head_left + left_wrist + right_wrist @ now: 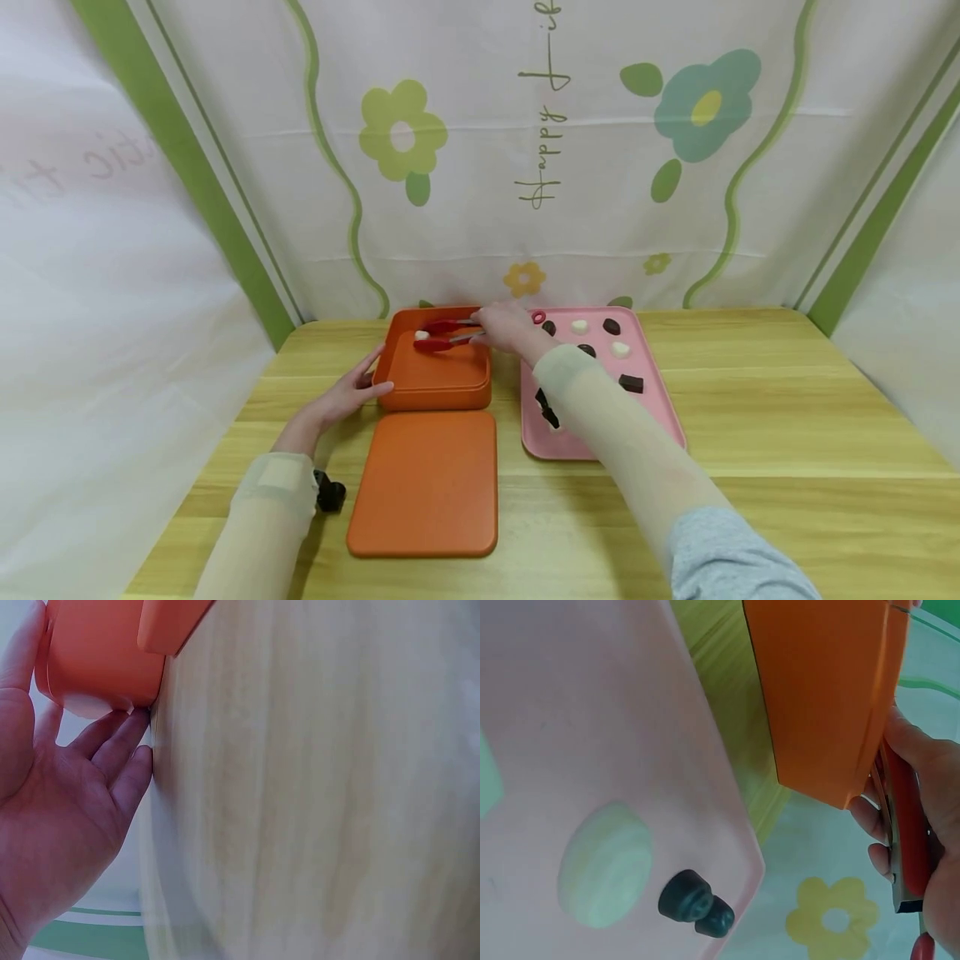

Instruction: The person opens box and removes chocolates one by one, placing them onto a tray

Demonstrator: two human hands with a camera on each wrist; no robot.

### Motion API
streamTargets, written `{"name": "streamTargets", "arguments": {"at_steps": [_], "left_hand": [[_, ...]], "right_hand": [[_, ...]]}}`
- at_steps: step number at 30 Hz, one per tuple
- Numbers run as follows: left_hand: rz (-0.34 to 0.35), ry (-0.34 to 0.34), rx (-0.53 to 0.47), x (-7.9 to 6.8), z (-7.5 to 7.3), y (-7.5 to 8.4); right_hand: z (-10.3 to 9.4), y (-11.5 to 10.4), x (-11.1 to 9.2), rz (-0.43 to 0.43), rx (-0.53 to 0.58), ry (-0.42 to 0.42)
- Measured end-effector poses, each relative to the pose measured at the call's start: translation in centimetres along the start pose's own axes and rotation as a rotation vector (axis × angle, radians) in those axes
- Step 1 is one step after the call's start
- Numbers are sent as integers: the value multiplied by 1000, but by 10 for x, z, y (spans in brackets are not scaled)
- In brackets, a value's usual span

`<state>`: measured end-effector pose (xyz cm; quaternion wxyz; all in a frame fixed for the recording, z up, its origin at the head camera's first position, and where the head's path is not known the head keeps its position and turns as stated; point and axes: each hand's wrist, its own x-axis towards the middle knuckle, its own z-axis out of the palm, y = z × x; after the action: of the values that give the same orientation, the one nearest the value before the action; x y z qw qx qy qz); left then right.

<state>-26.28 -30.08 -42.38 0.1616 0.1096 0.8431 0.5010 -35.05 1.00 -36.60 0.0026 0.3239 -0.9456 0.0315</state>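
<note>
My right hand (504, 327) grips a pair of metal tongs with red tips (442, 342) over the orange box (435, 400). A small white piece (422, 335), perhaps a chocolate, is by the tong tips inside the box; whether they touch it I cannot tell. In the right wrist view, the fingers wrap the tongs' red handle (909, 825) beside the box wall. My left hand (347, 400) rests on the box's left side, fingers spread and fairly straight along the outer wall, thumb at the front rim. The left wrist view shows those fingertips (135, 724) against the box (105, 656).
Right of the box lies a pink tray (660, 417) with several dark and white chocolate-like pieces, partly hidden by my right arm. An orange lid (423, 483) lies flat in front of the box on the wooden table (787, 417). A printed curtain (480, 208) stands behind.
</note>
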Motion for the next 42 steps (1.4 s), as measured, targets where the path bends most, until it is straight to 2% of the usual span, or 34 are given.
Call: {"name": "streamTargets", "arguments": {"at_steps": [10, 17, 21, 27, 31, 42], "left_hand": [[-26, 4, 4, 0, 1, 1], [-21, 17, 4, -1, 1, 2], [-12, 17, 6, -2, 2, 4], [-15, 15, 6, -3, 3, 3], [-10, 11, 9, -3, 3, 2], [-13, 7, 6, -6, 3, 4]], "right_hand": [[5, 0, -1, -1, 35, 16], [-3, -2, -9, -35, 17, 33], [-10, -1, -16, -61, -30, 61], [-22, 5, -33, -52, -55, 93], [-28, 13, -45, -91, -71, 159], [-41, 35, -85, -148, 31, 219]]}}
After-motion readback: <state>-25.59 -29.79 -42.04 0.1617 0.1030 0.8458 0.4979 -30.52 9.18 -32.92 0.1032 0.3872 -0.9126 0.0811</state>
